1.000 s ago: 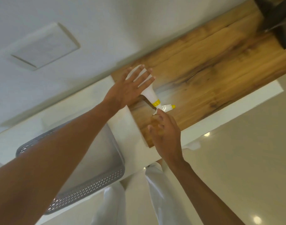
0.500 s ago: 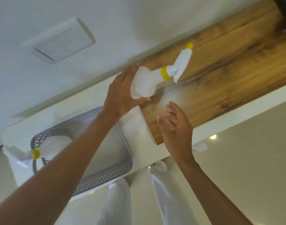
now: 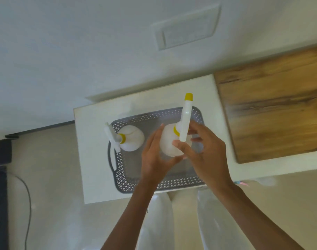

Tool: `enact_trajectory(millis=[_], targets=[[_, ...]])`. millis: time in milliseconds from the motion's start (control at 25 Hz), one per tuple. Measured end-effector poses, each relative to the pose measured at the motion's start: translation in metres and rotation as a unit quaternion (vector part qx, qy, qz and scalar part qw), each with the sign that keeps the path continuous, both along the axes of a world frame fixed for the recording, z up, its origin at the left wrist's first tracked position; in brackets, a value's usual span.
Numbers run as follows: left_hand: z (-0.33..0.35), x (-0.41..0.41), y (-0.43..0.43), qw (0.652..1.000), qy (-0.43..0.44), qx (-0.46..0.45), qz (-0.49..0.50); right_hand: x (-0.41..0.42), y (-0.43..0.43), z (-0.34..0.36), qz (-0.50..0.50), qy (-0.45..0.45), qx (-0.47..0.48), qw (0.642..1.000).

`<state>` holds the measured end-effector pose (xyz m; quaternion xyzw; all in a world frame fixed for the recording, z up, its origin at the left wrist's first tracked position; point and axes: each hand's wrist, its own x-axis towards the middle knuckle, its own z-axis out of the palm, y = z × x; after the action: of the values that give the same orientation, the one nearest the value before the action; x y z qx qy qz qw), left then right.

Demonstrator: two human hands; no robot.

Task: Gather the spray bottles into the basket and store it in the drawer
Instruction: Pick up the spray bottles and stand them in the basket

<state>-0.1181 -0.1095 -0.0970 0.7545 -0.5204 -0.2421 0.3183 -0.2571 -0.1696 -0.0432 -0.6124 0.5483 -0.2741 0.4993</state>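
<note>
Both hands, the left hand [image 3: 154, 159] and right hand [image 3: 204, 156], are grasping a spray bottle [image 3: 172, 141] above the basket [image 3: 172, 184], which should be lowered upright beside the other bottle [image 3: 130, 139].

We reach both bare forearms up from the lower edge of the view, converging toward the middle. Our left hand [image 3: 155, 156] comes in from the lower left, palm turned inward, fingers [image 3: 158, 134] extended upward along the left side of the round white plastic spray bottle with the yellow collar [image 3: 169, 141], thumb curling beneath its base. Our right hand [image 3: 203, 156] comes in from the lower right, its thumb pressed against the front of the bottle's body and the other fingers spread loosely around the right side. Both wrists are bent slightly back, and the two hands cup the bottle between them.
</note>
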Motion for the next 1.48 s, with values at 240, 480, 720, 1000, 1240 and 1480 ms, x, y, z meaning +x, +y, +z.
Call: enact_trajectory(millis=[240, 480, 720, 1000, 1240, 1480], targets=[[-0.036, 0.007, 0.007, 0.993, 0.079, 0.034, 0.076, 0.045, 0.007, -0.041, 0.004, 0.089, -0.085, 0.992], [-0.053, 0.02, 0.012, 0.979, 0.135, 0.077, 0.132, 0.062, 0.013, -0.068, 0.031, 0.111, -0.109, 0.987], [-0.064, 0.028, 0.017, 0.977, 0.143, 0.088, 0.134, 0.068, 0.022, -0.081, 0.057, 0.125, -0.092, 0.986], [-0.06, 0.028, 0.021, 0.967, 0.178, 0.129, 0.129, 0.07, 0.033, -0.08, 0.005, 0.14, -0.112, 0.984], [-0.012, 0.007, 0.089, 0.977, 0.167, 0.116, 0.072, 0.046, 0.094, -0.06, -0.22, 0.077, -0.061, 0.971], [0.007, -0.05, 0.168, 0.966, 0.124, 0.105, -0.202, -0.036, 0.232, -0.07, -0.407, 0.097, 0.028, 0.908]])
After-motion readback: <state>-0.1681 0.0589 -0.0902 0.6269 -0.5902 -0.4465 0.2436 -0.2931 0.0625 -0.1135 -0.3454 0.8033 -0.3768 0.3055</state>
